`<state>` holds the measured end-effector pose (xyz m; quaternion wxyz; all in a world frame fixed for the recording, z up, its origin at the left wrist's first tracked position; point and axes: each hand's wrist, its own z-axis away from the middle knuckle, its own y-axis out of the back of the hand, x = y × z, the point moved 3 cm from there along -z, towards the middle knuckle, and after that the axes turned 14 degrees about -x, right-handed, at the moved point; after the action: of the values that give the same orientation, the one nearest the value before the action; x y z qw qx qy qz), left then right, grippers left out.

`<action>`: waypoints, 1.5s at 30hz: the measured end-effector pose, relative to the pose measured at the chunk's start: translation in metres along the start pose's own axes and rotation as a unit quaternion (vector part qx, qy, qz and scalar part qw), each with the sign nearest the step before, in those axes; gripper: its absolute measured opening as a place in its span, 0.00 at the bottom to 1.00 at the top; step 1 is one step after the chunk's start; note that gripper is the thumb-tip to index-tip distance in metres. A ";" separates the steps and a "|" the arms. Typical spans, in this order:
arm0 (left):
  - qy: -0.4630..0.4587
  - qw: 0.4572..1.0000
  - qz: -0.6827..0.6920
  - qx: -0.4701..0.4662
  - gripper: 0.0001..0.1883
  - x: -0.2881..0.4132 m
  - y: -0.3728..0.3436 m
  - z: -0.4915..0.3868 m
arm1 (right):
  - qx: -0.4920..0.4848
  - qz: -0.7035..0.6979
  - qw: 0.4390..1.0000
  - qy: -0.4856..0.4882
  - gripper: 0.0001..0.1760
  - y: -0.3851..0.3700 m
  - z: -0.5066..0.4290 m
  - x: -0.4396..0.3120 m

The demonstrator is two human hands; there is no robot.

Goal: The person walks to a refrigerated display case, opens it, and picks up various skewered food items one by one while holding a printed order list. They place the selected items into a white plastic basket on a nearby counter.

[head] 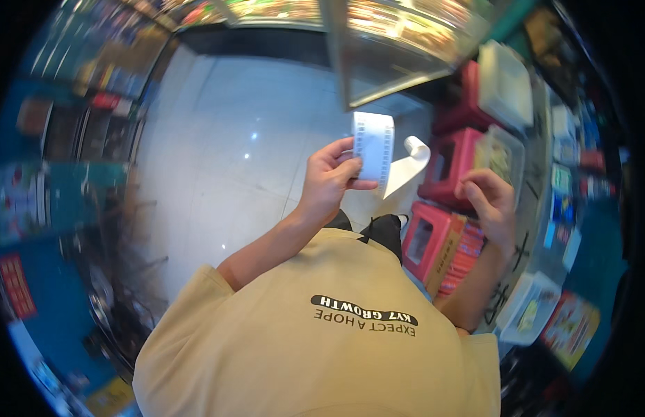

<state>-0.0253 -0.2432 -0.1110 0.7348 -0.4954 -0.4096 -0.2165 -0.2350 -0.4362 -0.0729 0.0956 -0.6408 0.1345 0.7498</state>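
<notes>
A long white paper receipt strip (374, 146) with printed rows is pinched between the thumb and fingers of my left hand (330, 169), out in front of my chest. Its loose end folds back and curls to the right of the hand. My right hand (486, 200) is raised farther right, apart from the paper, with thumb and index finger bent close together. Whether something thin sits between those fingertips cannot be told. Behind that hand are a clear plastic bin (510, 151) and a red plastic stool (447, 161).
A glass door (390, 78) of a lit display case juts out ahead. Red stools, a lidded white tub (505, 83) and a carton of red packets (460, 255) line the right side. Dark appliances and a teal counter (88, 187) stand left of the tiled floor (239, 130).
</notes>
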 end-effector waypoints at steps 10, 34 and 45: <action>-0.158 0.976 -0.065 0.134 0.19 -0.063 -0.075 -0.026 | -0.116 -0.215 0.965 0.098 0.18 0.005 -0.115 0.044; -0.146 0.966 -0.011 0.214 0.18 0.110 0.165 -0.173 | 0.013 0.257 0.966 -0.017 0.10 -0.016 -0.507 0.133; -0.014 0.994 -0.059 0.086 0.21 0.149 0.234 -0.290 | 0.228 0.237 0.798 -0.506 0.16 0.166 -0.471 0.373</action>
<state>0.3416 -0.3953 -0.1685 0.7549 -0.4081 -0.4653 -0.2170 0.0926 -0.7566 -0.4953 0.1128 -0.0783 0.3820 0.9139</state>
